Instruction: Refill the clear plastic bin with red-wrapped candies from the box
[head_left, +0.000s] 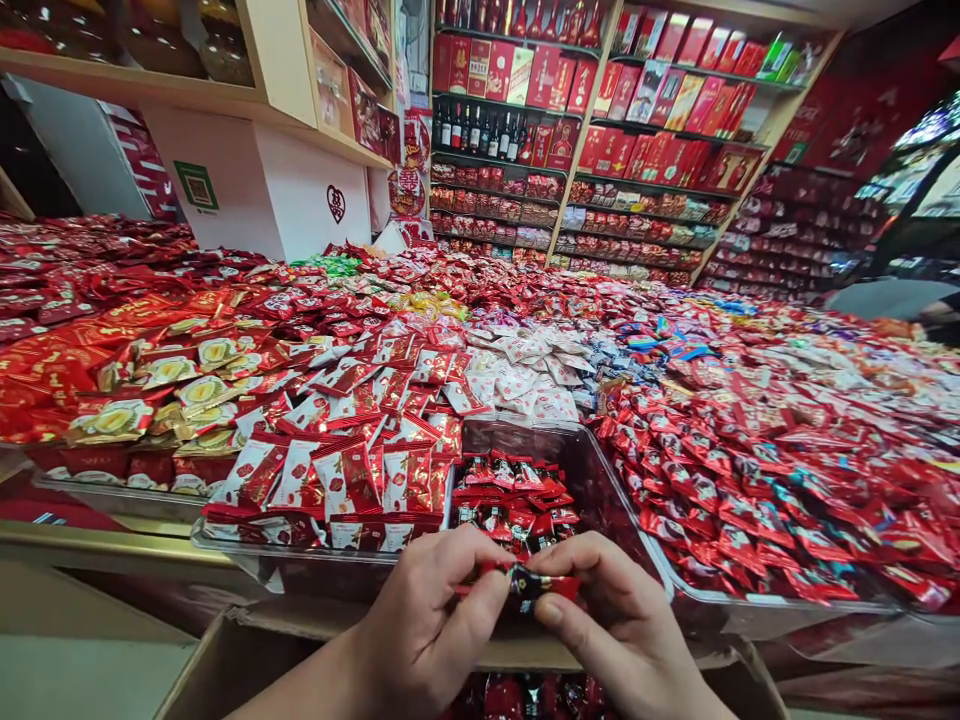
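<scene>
Between my two hands is a small wrapped candy point(527, 583) with a dark middle and red twisted ends. My left hand point(442, 610) pinches its left end between thumb and forefinger. The right end is pinched the same way by my right hand point(611, 610). Just beyond them, a clear plastic bin point(600, 480) is partly filled with similar red and black candies point(514, 490), some standing in rows. Below my hands is an open cardboard box point(247, 650) with more red and black candies point(536, 695) inside, partly hidden by my wrists.
Left of the bin, a tray holds red-and-white packets point(345, 475); gold packets point(195, 390) lie farther left. Red candies point(720, 500) fill the bin on the right. White packets point(529, 375) lie behind. Shelves point(570, 120) with boxes and bottles stand at the back, beside a white pillar point(300, 190).
</scene>
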